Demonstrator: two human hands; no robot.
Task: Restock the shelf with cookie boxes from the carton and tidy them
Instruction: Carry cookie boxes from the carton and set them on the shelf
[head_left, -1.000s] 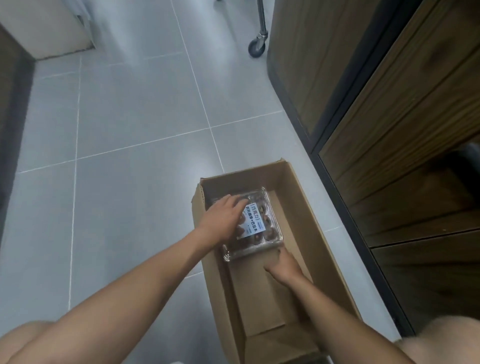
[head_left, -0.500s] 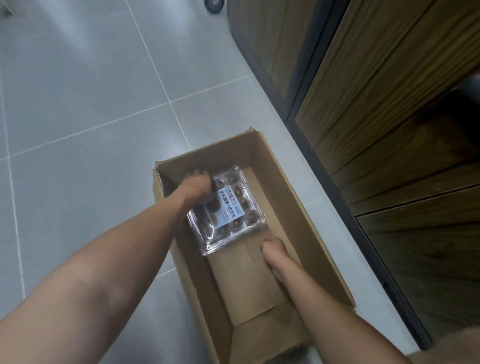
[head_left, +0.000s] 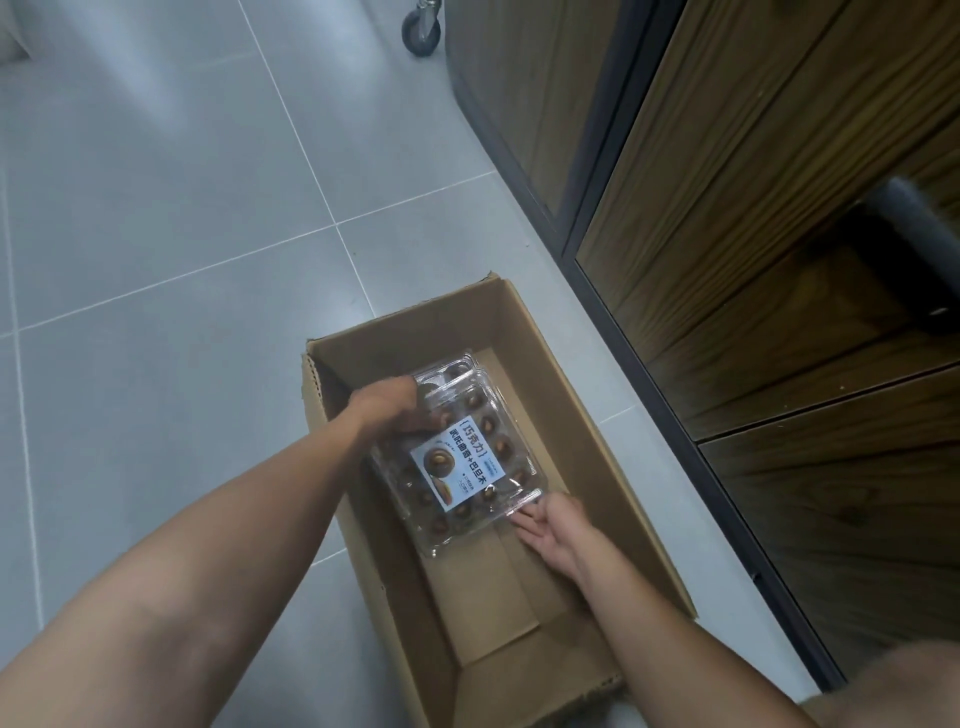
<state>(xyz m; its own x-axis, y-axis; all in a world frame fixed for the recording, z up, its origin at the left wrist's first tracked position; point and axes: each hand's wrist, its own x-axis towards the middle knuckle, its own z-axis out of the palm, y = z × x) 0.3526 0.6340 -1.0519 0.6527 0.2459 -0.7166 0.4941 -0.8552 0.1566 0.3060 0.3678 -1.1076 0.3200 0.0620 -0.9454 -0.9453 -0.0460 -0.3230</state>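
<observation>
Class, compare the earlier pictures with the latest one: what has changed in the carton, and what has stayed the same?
The left hand, which lay flat on the cookie box, now grips its far end and has drawn it nearer. The right hand has moved from the carton floor to the box's near corner, fingers straight. The carton stays beside the cabinet.

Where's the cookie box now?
In the head view, low centre, the cookie box is inside the carton; the left hand grips its far edge, right hand by its near corner.
</observation>
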